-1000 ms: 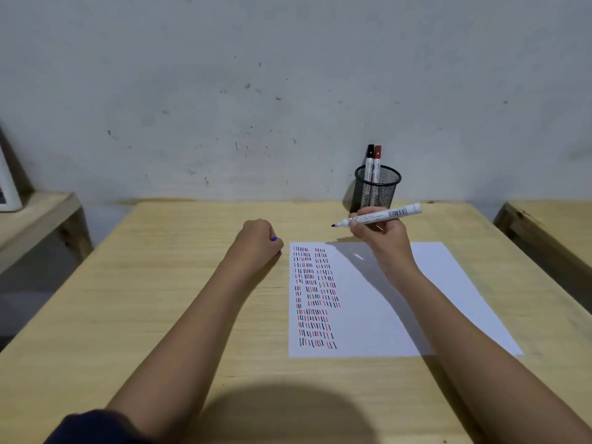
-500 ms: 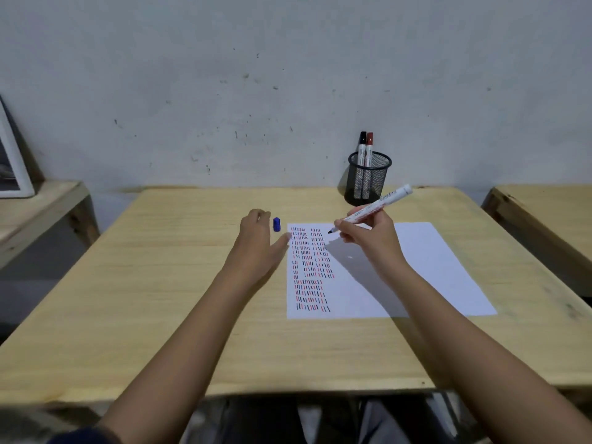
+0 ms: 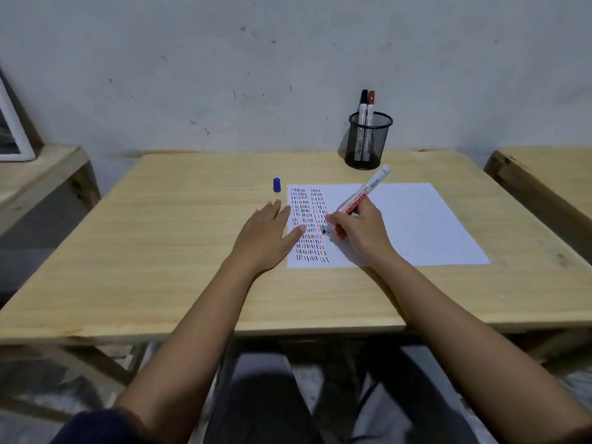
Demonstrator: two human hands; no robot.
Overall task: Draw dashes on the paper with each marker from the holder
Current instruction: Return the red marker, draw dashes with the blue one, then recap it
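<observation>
From the head camera, the right hand point(image 3: 360, 230) gripped a white marker point(image 3: 358, 198), tip seemingly touching the paper point(image 3: 413, 225) among the dashes. The left hand point(image 3: 266, 237) lay flat, fingers spread, at the paper's nine o'clock edge. A blue cap point(image 3: 276, 184) stood at its eleven o'clock; the holder point(image 3: 368, 141) at twelve.

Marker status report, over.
Right hand holds marker, tip at paper. Left hand flat, steadying the paper's edge. Blue cap off, nothing blocking.

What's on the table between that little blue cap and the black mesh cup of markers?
In the head view, only bare wood of the table lies between the blue cap and the mesh holder; the paper starts just nearer the person.
</observation>
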